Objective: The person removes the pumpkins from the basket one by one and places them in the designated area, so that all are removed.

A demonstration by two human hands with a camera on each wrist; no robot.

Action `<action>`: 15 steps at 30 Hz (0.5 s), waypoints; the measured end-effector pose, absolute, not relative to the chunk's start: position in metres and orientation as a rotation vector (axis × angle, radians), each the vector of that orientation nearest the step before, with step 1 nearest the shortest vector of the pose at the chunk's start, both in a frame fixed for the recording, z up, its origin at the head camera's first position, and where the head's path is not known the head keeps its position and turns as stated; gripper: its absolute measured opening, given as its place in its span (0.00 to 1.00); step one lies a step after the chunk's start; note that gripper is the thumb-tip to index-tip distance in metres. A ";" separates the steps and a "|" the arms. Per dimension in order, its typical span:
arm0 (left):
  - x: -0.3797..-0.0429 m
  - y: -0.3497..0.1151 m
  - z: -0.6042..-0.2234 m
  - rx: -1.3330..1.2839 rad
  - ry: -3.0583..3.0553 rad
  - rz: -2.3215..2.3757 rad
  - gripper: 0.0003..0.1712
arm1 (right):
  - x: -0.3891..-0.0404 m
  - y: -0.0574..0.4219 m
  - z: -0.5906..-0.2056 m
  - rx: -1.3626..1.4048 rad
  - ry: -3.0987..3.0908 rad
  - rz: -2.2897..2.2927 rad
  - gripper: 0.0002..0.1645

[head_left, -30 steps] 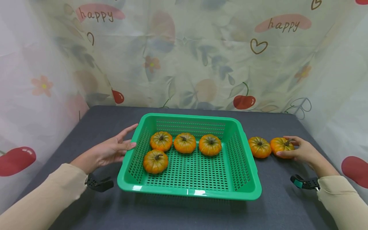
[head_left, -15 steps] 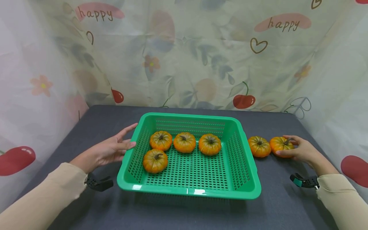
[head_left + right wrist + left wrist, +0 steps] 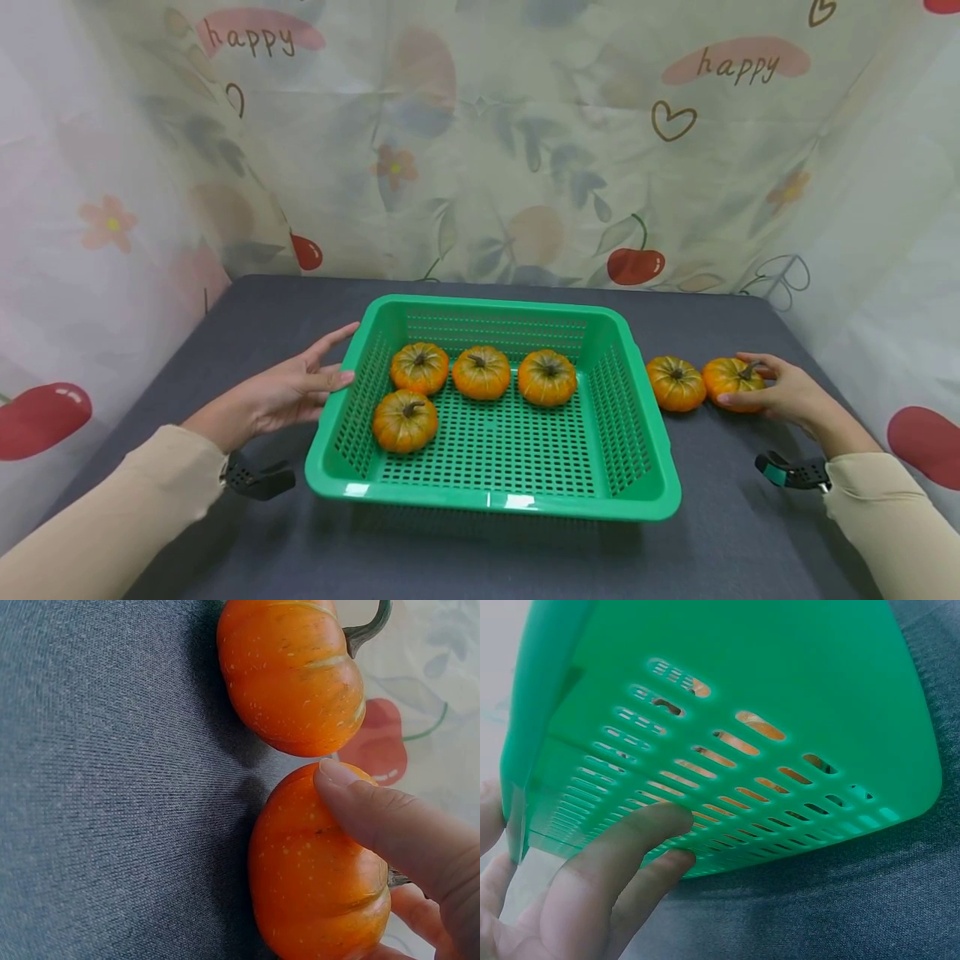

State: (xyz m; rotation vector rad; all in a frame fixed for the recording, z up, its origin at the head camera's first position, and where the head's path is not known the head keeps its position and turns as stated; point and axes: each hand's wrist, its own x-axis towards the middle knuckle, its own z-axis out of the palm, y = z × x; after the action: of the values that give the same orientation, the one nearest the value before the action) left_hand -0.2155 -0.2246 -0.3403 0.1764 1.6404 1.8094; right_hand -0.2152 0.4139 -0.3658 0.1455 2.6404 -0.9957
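A green plastic basket (image 3: pixel 491 502) stands mid-table with several small orange pumpkins inside, one of them a front pumpkin (image 3: pixel 405 422). At its left side, my left hand (image 3: pixel 288 393) holds the rim, thumb above it. In the left wrist view, two bent fingers (image 3: pixel 592 881) lie against the slotted outer wall below the rim. To the basket's right, my right hand (image 3: pixel 787 396) grips the outer pumpkin (image 3: pixel 723 379) between thumb and fingers; some fingertips are hidden behind it. Another pumpkin (image 3: pixel 677 385) sits close beside it, nearer the basket. Both pumpkins lie on their bases, stems up.
The dark cloth-covered table (image 3: pixel 480 554) extends around the basket. A patterned curtain (image 3: pixel 480 150) hangs behind the table and along both sides. Each wrist wears a black strap with a camera, such as the right strap (image 3: pixel 806 477).
Hands, basket and pumpkins keep their places; the head view shifts only very slightly.
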 end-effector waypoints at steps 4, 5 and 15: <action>-0.215 -0.224 -0.340 0.176 1.640 1.813 0.52 | -0.215 0.414 -0.365 0.155 2.635 -0.993 0.60; -0.215 -0.224 -0.340 0.177 1.638 1.813 0.52 | -0.215 0.414 -0.365 0.157 2.633 -0.996 0.60; -0.215 -0.225 -0.341 0.182 1.638 1.812 0.52 | -0.214 0.414 -0.365 0.151 2.638 -1.000 0.59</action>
State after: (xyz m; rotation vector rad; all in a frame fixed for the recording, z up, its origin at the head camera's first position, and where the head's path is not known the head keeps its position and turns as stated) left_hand -0.2152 -0.2248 -0.3408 0.1815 1.6380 1.8119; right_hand -0.2143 0.4139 -0.3649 0.1512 2.6382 -1.0004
